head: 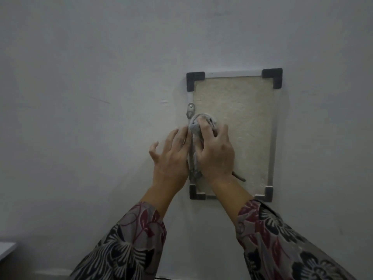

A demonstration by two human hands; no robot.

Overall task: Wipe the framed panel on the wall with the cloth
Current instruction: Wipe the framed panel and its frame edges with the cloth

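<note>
A framed panel (242, 118) hangs on the pale wall, with a beige face, a thin silver frame and black corner caps. My right hand (216, 150) presses a bunched grey cloth (197, 126) against the panel's left edge, about halfway up. The cloth trails down under the hand, and a dark end pokes out near the wrist. My left hand (171, 158) lies flat against the wall and the frame's left rail, fingers spread, touching the cloth's side. A small metal hanger bracket (190, 110) sits on the left rail just above the cloth.
Bare pale wall (101, 98) surrounds the panel on all sides. A light ledge or surface corner (6, 249) shows at the lower left edge. Both forearms wear floral patterned sleeves.
</note>
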